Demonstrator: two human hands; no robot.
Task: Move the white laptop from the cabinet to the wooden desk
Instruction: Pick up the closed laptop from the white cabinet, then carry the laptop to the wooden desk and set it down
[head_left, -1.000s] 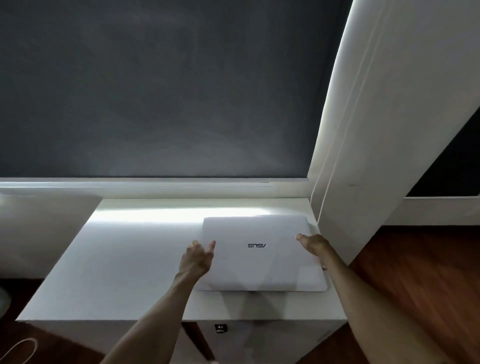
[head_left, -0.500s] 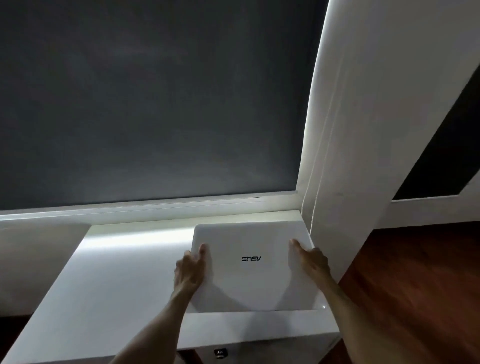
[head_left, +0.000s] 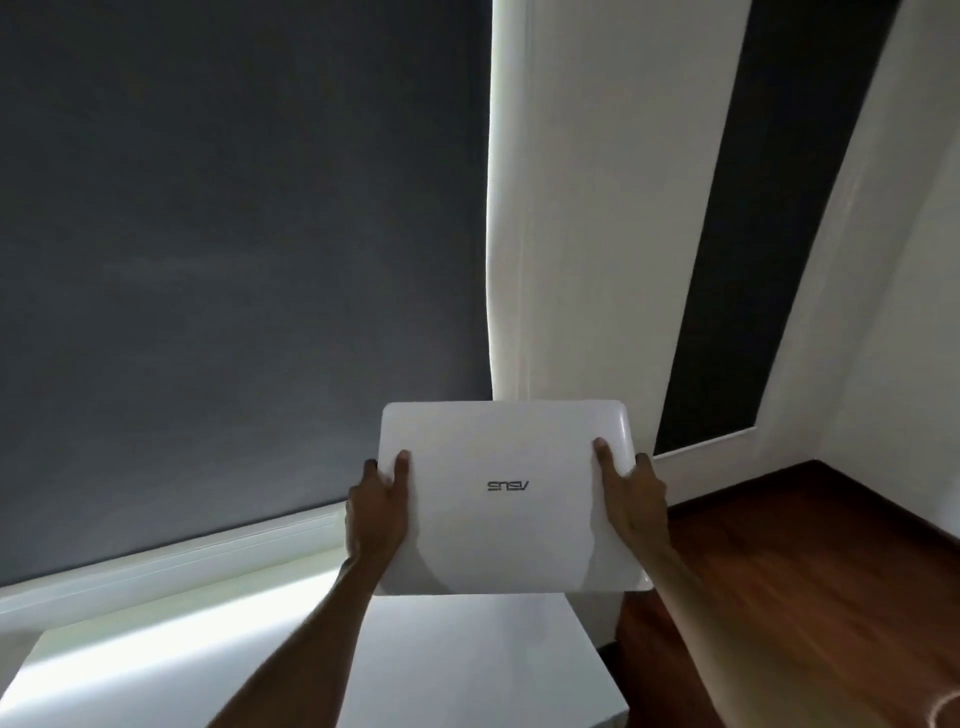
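Observation:
The white laptop (head_left: 506, 530) is closed, lid up, with its logo upside down to me. It hangs in the air above the white cabinet (head_left: 441, 670), off its top. My left hand (head_left: 376, 506) grips the laptop's left edge, thumb on the lid and fingers underneath. My right hand (head_left: 631, 493) grips the right edge the same way. The wooden desk is not in view.
A dark grey roller blind (head_left: 234, 260) fills the wall behind the cabinet, with a white sill (head_left: 156, 566) below it. A white pillar (head_left: 597, 208) stands to the right. Dark wooden floor (head_left: 805, 571) spreads at the lower right, bounded by white walls.
Both hands closed on the laptop's side edges and lifted it off the cabinet top. The view has tilted upward and turned to the right.

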